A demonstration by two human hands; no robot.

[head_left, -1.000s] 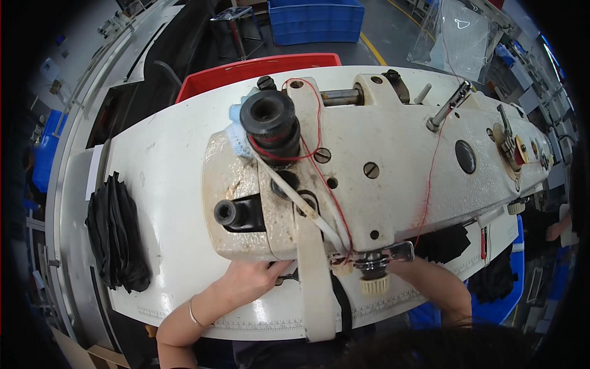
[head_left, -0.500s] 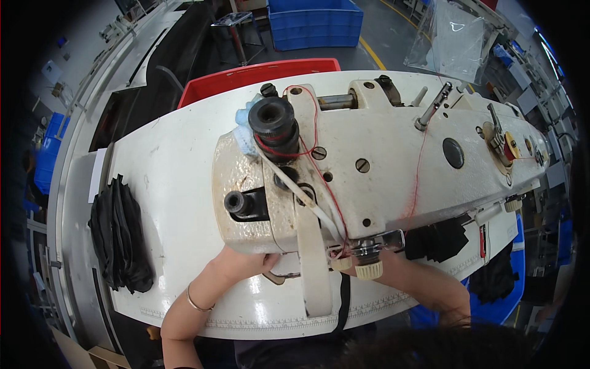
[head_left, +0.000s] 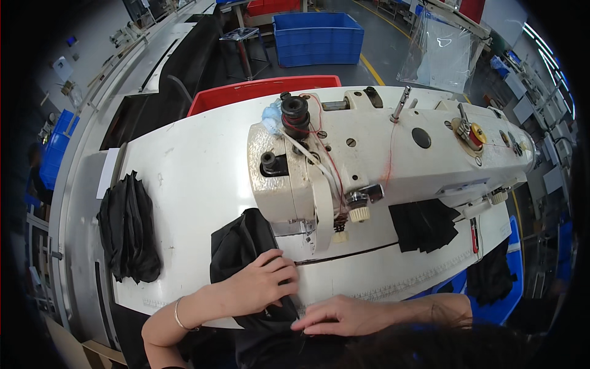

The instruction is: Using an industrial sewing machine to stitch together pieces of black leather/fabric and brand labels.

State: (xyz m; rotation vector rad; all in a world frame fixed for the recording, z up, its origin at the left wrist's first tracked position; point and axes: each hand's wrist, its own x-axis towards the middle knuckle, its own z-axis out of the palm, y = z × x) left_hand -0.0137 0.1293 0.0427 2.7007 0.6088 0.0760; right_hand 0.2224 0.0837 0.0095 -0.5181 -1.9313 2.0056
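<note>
A piece of black fabric (head_left: 243,240) lies at the left of the sewing machine's needle area and hangs down over the table's front edge. My left hand (head_left: 261,286) rests on it with bent fingers gripping its right edge. Lower down, my right hand (head_left: 344,317) reaches in from the right, thumb and forefinger closed at the fabric's edge; the fingertips partly hide what they pinch. The white sewing machine (head_left: 393,154) stands just beyond both hands, threaded in red. A narrow dark strip (head_left: 350,253) runs across the table from the needle area toward the right.
Stacked black pieces (head_left: 129,227) lie at the table's left. More black fabric (head_left: 424,224) sits under the machine arm, beside a red-handled tool (head_left: 474,237). A blue bin (head_left: 516,270) holds dark cloth at the right. Behind the table stand a red bin (head_left: 264,86) and a blue crate (head_left: 318,40).
Both hands have come out from beneath the machine head toward me, and the black fabric now shows at the left of the needle. The view has shifted, with the machine looking farther away.
</note>
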